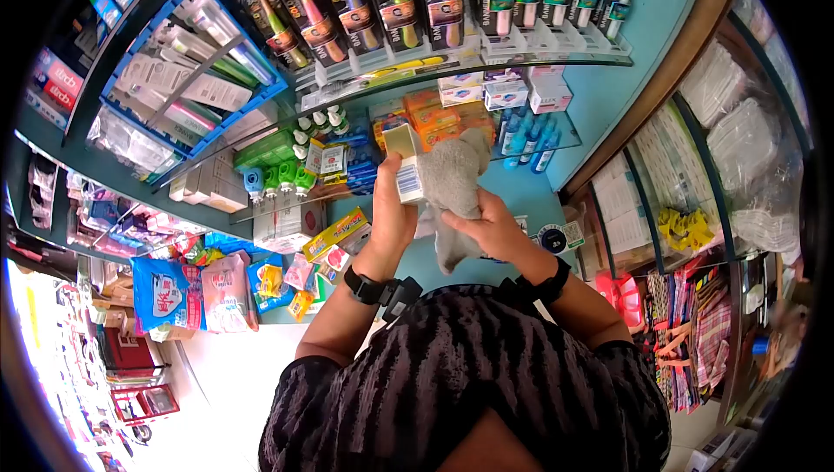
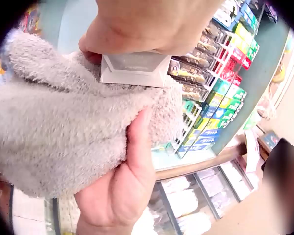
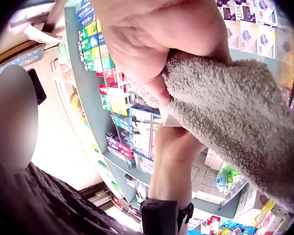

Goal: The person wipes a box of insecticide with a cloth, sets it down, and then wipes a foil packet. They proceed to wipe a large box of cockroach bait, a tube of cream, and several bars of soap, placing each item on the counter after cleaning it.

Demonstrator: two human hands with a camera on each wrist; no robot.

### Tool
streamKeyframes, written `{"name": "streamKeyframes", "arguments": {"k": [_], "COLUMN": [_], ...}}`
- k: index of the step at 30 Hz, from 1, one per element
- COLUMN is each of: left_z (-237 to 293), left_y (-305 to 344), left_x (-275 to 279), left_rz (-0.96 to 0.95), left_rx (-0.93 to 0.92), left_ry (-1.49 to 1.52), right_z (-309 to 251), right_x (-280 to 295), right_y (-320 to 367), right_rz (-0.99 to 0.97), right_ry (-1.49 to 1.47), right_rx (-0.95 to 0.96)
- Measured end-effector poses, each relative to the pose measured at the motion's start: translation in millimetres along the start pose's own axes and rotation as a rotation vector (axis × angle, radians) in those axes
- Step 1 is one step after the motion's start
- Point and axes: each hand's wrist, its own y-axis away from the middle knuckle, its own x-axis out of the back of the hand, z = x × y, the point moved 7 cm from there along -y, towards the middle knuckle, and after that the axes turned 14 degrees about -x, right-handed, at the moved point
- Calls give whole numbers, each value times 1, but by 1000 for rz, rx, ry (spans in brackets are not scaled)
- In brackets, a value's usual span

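In the head view my left hand (image 1: 393, 216) grips a small white carton (image 1: 408, 184) with a barcode on its side. A fluffy grey cloth (image 1: 453, 172) hangs from my right hand (image 1: 482, 227), the thumb lying over it. The cloth is up against the carton. In the left wrist view, one end of the carton (image 2: 136, 69) shows under my left hand (image 2: 142, 27), and the cloth (image 2: 63, 122) spreads below it. From the right wrist, my right hand (image 3: 171, 39) holds the bunched cloth (image 3: 235, 112), which hides most of the carton.
Glass shelves hold toothbrush packs (image 1: 395, 3), soap boxes (image 1: 506, 94), blue bottles (image 1: 527, 142) and green-capped bottles (image 1: 287, 175). A blue basket (image 1: 187, 81) stands at upper left. Lower left lie bagged goods (image 1: 168, 294). A side rack (image 1: 686, 168) is on the right.
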Motion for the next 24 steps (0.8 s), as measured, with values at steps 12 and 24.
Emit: {"name": "streamKeyframes", "arguments": {"k": [12,24], "left_z": [-18,-10], "left_y": [19,35], "left_x": [7,27], "left_rz": [48,-95], "left_rx": [135,193], "left_ry": [111,96], "right_z": [-37,37], "right_x": [2,54], "right_y": [7,-14], "right_rz": [422,289], "right_ry": [459,-480], "right_rx": [479,-88]}}
